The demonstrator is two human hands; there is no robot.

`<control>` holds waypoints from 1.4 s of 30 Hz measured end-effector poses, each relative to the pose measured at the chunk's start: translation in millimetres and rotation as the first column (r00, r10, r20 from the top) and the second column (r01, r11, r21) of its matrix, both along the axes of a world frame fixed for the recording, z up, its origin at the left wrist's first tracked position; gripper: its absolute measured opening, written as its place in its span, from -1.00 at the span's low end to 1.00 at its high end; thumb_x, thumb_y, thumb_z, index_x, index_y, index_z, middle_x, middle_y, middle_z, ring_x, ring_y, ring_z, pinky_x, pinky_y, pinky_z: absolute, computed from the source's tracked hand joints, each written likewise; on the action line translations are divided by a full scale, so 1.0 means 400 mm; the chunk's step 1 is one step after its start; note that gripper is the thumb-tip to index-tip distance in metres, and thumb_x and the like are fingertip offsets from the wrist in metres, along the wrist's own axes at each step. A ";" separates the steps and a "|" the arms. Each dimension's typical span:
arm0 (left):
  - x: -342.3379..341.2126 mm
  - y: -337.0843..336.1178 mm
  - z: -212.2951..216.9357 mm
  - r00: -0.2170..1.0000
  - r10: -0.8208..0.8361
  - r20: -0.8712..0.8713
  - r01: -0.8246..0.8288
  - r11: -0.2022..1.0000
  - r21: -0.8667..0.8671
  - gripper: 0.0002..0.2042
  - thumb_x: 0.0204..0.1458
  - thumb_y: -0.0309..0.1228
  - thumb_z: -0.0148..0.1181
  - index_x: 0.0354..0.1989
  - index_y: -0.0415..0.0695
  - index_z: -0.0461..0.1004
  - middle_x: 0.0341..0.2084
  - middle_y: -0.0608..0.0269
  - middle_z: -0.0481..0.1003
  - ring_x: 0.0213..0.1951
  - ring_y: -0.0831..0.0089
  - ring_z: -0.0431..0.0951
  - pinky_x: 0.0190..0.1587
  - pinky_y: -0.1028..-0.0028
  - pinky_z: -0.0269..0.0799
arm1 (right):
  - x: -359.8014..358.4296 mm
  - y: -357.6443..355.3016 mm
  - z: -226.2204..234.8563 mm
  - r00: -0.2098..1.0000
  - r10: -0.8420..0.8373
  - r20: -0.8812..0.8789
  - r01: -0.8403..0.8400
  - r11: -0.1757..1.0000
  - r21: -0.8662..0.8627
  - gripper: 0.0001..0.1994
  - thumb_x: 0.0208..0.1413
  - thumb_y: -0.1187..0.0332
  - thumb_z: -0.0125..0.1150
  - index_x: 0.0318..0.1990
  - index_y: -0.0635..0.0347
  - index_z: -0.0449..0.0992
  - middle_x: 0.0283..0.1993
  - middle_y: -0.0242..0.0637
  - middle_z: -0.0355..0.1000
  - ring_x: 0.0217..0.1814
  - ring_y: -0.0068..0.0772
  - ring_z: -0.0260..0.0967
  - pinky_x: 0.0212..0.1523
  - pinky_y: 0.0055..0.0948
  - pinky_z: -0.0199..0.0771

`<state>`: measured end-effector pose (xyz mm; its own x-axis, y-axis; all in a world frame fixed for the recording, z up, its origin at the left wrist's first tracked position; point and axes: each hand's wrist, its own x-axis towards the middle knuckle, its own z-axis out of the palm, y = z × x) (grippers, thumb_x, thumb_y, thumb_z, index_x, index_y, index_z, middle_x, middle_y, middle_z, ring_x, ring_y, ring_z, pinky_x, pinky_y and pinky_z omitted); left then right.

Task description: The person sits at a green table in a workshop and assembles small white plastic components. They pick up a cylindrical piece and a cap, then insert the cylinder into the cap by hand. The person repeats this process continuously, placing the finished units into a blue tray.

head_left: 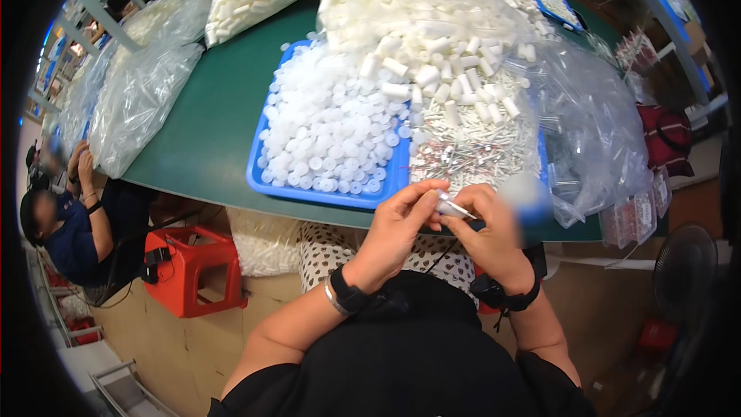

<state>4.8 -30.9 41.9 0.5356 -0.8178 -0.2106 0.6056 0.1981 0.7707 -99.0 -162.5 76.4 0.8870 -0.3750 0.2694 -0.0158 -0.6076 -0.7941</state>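
My left hand [400,225] and my right hand [486,230] meet just below the near edge of the green table [216,120]. Together they pinch a small white plastic tube [448,205] with a thin stick poking out toward the right hand. Right above the hands sits a blue tray [324,191] heaped with small white round caps [328,131]. To its right lies a pile of thin white and red sticks [471,153], topped by short white cylinders [448,69].
Big clear bags of white parts [139,85] lie at the table's left and back. A crumpled clear bag [594,131] sits at the right. A seated person [73,232] is at the far left, beside a red stool [189,266]. A fan [683,270] stands at the right.
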 end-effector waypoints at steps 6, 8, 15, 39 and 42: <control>0.001 -0.002 0.002 0.994 -0.043 0.096 0.034 0.995 0.097 -0.70 0.31 -0.43 0.01 0.13 -0.29 0.43 -0.16 0.27 0.52 -0.27 0.67 0.46 -0.13 0.62 0.45 | -0.035 -0.038 -0.005 0.983 0.116 -0.143 0.046 0.600 0.798 -0.86 0.26 0.50 0.10 -0.12 0.30 0.29 -0.23 -0.18 0.49 -0.27 -0.51 0.53 -0.29 -0.54 0.58; 0.003 -0.002 0.001 0.992 -0.118 0.050 0.112 0.989 0.095 -0.70 0.31 -0.44 0.01 0.14 -0.31 0.41 -0.21 0.27 0.52 -0.25 0.66 0.47 -0.13 0.62 0.45 | -0.044 -0.055 -0.001 0.959 0.213 -0.189 0.059 0.502 0.863 -0.87 0.27 0.49 0.08 -0.13 0.28 0.27 -0.24 -0.18 0.49 -0.27 -0.52 0.52 -0.29 -0.54 0.58; -0.012 -0.011 0.010 0.973 -0.215 0.087 0.212 0.976 0.040 -0.67 0.23 -0.47 0.13 0.14 -0.27 0.36 -0.18 0.16 0.54 -0.18 0.55 0.55 -0.12 0.56 0.51 | -0.066 -0.127 0.036 0.955 0.126 -0.267 0.045 0.832 0.553 -0.87 0.29 0.36 0.11 -0.17 0.24 0.40 -0.24 -0.22 0.51 -0.35 -0.46 0.51 -0.35 -0.44 0.52; 0.010 -0.010 -0.080 0.972 -0.103 -0.210 0.117 0.992 0.054 -0.78 0.31 -0.38 -0.04 0.04 -0.21 0.27 -0.16 -0.05 0.53 -0.37 0.49 0.53 -0.21 0.47 0.53 | -0.059 -0.830 0.143 0.688 -0.620 0.377 0.691 0.718 -0.081 -0.67 0.32 0.18 -0.02 -0.36 0.27 0.44 -0.53 -0.15 0.34 -0.47 -0.36 0.21 -0.36 -0.33 0.27; 0.006 -0.015 -0.088 0.975 -0.100 -0.201 0.116 0.991 0.069 -0.77 0.30 -0.37 -0.01 0.03 -0.21 0.27 -0.17 -0.04 0.53 -0.37 0.46 0.55 -0.21 0.46 0.55 | 0.037 -0.745 0.182 0.714 -0.586 0.385 0.679 0.713 -0.175 -0.71 0.31 0.21 0.03 -0.35 0.25 0.46 -0.54 -0.20 0.35 -0.48 -0.42 0.24 -0.38 -0.35 0.29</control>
